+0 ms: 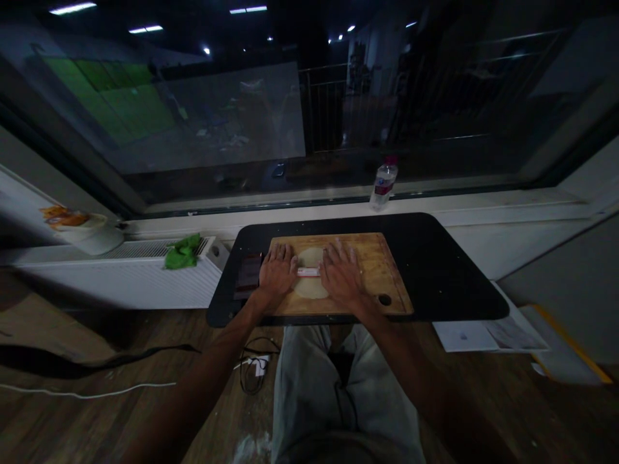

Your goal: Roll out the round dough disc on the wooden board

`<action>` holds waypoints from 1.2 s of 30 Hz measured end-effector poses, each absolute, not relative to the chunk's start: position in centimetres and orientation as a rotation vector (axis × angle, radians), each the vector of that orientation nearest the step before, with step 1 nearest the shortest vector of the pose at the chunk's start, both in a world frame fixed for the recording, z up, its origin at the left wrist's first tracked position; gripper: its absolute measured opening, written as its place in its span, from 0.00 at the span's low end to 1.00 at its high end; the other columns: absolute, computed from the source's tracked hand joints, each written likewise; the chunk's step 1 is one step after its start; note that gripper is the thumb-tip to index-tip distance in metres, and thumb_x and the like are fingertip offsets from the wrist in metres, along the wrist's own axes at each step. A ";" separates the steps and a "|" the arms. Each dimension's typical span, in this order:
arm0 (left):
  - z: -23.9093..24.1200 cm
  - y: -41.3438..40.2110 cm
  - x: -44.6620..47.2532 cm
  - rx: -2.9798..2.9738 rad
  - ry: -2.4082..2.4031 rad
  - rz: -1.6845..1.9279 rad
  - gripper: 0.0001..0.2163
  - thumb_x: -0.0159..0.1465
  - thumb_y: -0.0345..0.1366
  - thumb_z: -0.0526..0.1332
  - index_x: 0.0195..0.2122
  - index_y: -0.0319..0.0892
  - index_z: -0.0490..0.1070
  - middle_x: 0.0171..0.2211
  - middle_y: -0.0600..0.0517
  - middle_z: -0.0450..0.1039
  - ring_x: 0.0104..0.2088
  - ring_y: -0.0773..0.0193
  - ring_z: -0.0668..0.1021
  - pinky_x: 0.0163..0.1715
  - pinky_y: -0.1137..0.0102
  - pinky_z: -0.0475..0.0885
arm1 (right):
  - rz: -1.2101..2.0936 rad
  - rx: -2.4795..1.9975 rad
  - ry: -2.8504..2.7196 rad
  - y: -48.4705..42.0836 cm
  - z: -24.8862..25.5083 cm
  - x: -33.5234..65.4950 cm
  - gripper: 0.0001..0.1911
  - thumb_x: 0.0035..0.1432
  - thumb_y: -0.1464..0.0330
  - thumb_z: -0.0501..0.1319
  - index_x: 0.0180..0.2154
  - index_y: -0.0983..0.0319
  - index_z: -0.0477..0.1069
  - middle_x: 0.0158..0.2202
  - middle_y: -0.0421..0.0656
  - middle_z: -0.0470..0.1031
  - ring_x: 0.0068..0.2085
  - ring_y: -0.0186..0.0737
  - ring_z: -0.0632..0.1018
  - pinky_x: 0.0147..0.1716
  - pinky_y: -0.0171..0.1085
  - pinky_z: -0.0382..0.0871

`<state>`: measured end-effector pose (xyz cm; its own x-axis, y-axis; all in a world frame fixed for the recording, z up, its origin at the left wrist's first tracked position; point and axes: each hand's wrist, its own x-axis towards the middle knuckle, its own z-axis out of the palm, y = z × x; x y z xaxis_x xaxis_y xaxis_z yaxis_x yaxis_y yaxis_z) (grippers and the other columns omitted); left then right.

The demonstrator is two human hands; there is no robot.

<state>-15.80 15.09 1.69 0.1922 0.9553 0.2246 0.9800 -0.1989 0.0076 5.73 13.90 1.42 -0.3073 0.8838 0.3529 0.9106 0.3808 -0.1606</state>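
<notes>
A flat, round sheet of pale dough lies on a wooden cutting board. Across it runs a narrow white stick with reddish markings, only its middle showing. My left hand rests palm down over the stick's left end, fingers stretched forward. Over the right end, my right hand lies the same way, its fingers slightly spread. Both palms hide the stick's ends and the dough's side edges. The fingers look powdery.
Under the board is a black table, with a dark flat device at its left. A water bottle stands on the windowsill. The radiator carries a green cloth and a white container. Cables lie on the floor.
</notes>
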 end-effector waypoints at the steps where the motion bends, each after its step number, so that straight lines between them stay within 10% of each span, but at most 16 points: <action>1: 1.9 15.7 -15.7 -2.313 -1.900 -0.263 0.29 0.81 0.42 0.43 0.75 0.35 0.67 0.74 0.36 0.71 0.78 0.42 0.66 0.74 0.49 0.67 | -0.098 -1.566 -2.265 14.7 1.4 5.7 0.28 0.81 0.63 0.51 0.71 0.70 0.72 0.76 0.58 0.69 0.82 0.62 0.57 0.80 0.64 0.44; 16: 2.3 23.4 -15.8 -2.362 -1.986 -0.233 0.28 0.82 0.42 0.46 0.75 0.29 0.64 0.76 0.34 0.66 0.81 0.44 0.60 0.77 0.52 0.61 | 0.167 -1.805 -2.257 22.8 3.5 5.4 0.34 0.84 0.57 0.41 0.77 0.64 0.66 0.78 0.54 0.66 0.82 0.61 0.56 0.78 0.67 0.48; 36: 2.6 14.5 -14.5 -2.251 -1.947 -0.286 0.24 0.76 0.35 0.55 0.71 0.42 0.72 0.71 0.41 0.74 0.75 0.46 0.70 0.70 0.52 0.70 | -0.116 -1.786 -2.186 13.3 2.2 4.9 0.31 0.79 0.63 0.49 0.72 0.74 0.70 0.73 0.61 0.72 0.73 0.60 0.69 0.73 0.54 0.57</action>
<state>-14.47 14.52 2.61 0.1388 0.9605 0.2413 0.9893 -0.1455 0.0100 4.87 13.35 2.15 -0.1708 0.9413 0.2912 0.9668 0.2171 -0.1349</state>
